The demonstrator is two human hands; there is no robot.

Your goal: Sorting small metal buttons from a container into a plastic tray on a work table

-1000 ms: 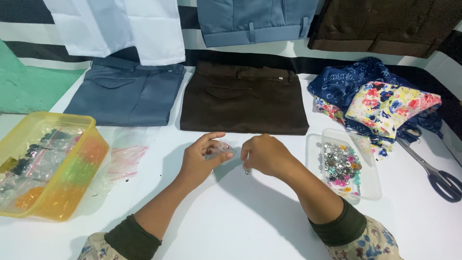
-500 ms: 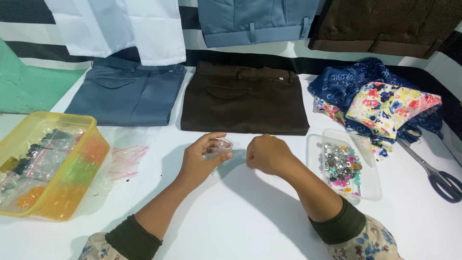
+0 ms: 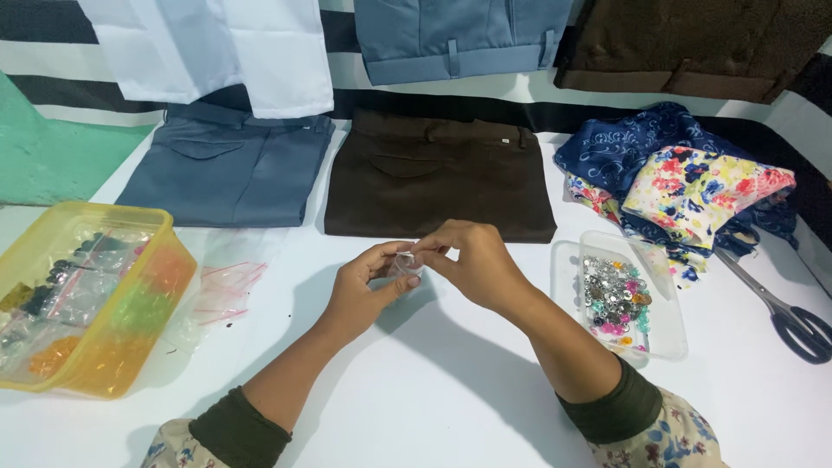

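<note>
While both the left hand (image 3: pixel 364 290) and right hand (image 3: pixel 472 264) pinch a small clear bag (image 3: pixel 404 263), a yellow tub (image 3: pixel 87 295) holds bagged beads and a clear tray (image 3: pixel 620 295) holds loose sequins.

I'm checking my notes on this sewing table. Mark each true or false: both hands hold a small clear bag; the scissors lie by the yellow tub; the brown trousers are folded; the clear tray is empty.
1. The left hand and right hand hold a small clear bag. True.
2. The scissors lie by the yellow tub. False: they lie at the far right, beside the floral cloth.
3. The brown trousers are folded. True.
4. The clear tray is empty. False: it holds small colourful beads.
</note>
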